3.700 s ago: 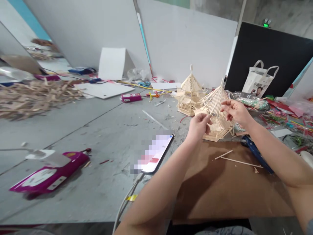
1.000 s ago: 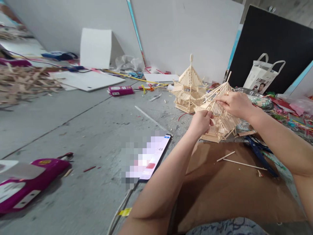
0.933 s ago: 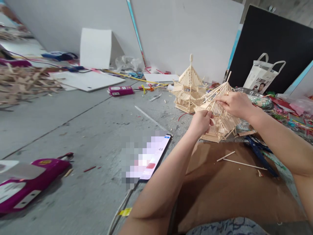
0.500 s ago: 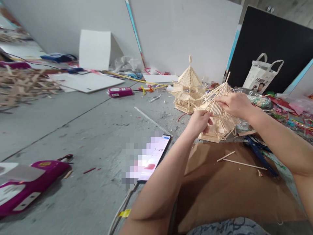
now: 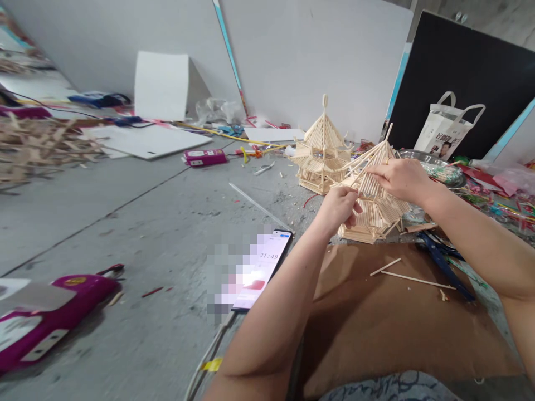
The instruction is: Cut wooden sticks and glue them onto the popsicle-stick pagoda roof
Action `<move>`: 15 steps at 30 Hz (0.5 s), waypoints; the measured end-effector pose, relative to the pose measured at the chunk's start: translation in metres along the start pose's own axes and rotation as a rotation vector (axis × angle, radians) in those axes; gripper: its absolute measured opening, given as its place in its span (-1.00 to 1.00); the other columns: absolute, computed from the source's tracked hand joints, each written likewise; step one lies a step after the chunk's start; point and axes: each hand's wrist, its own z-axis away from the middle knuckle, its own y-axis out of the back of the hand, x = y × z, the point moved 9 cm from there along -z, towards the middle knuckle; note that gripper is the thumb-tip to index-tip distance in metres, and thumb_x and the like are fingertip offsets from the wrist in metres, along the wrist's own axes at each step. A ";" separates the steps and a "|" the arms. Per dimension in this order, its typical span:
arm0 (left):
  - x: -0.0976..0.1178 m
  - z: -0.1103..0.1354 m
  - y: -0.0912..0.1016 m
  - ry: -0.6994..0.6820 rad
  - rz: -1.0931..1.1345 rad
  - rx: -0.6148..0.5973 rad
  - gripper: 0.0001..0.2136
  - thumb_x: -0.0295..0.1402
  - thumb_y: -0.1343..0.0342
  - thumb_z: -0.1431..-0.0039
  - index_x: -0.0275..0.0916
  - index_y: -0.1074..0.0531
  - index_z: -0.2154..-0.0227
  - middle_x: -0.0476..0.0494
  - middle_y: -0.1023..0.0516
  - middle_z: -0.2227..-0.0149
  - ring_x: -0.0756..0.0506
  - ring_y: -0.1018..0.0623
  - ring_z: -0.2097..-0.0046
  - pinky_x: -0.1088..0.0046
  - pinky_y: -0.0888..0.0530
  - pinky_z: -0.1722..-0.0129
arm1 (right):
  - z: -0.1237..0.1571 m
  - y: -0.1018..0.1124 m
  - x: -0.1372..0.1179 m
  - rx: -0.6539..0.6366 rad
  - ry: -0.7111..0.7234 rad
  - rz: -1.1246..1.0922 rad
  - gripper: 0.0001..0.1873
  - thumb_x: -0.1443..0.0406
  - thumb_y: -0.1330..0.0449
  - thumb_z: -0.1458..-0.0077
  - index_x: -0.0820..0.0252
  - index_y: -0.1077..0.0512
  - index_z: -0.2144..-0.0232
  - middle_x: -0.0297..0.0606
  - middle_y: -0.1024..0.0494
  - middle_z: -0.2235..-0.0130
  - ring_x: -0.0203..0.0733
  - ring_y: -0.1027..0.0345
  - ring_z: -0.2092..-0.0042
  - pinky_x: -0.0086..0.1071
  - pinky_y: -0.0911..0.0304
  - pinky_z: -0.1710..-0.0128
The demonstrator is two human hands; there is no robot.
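Observation:
A small pagoda model of thin wooden sticks [image 5: 370, 214] stands on the floor before me, its upper roof partly slatted. At the lower edge of that roof, my left hand [image 5: 340, 207] is closed in a pinch on what looks like a thin wooden stick, most of it hidden by the fingers. Higher up the slope, my right hand [image 5: 399, 175] has its fingertips together at the upper part of the same stick, against the roof. Just behind stands a second stick pagoda [image 5: 324, 150] with a full pointed roof and a knob on top.
Brown cardboard [image 5: 376, 323] lies before me with loose sticks [image 5: 418, 279] and dark blue pliers [image 5: 447, 267]. A lit phone [image 5: 263, 267] lies beside my left forearm. Magenta devices [image 5: 62, 312], a clear glue stick [image 5: 254, 200], a metal bowl [image 5: 443, 167] and a white bag [image 5: 447, 125] surround the work.
Almost nothing differs. My left hand has shifted very slightly left; the right hand stays at the roof, and both pagodas stand in place.

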 end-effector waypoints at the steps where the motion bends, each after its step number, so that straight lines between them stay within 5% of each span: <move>1: 0.000 0.000 -0.001 0.001 0.001 -0.005 -0.88 -0.47 0.14 -0.09 -0.32 -0.30 0.42 0.07 -0.34 0.62 0.13 -0.27 0.77 0.61 -0.16 0.77 | 0.000 0.000 0.000 0.003 0.003 0.003 -0.62 0.19 0.10 -0.14 -0.03 -0.44 0.11 -0.26 -0.53 0.31 -0.21 -0.31 0.36 -0.37 0.05 0.50; 15: -0.004 -0.007 -0.004 -0.043 -0.107 -0.014 -0.85 -0.43 0.11 -0.17 -0.31 -0.29 0.48 0.07 -0.35 0.62 0.15 -0.26 0.77 0.60 -0.16 0.75 | 0.001 0.000 0.000 0.005 -0.001 -0.012 -0.63 0.19 0.09 -0.14 -0.01 -0.45 0.13 -0.26 -0.53 0.31 -0.22 -0.32 0.35 -0.38 0.02 0.47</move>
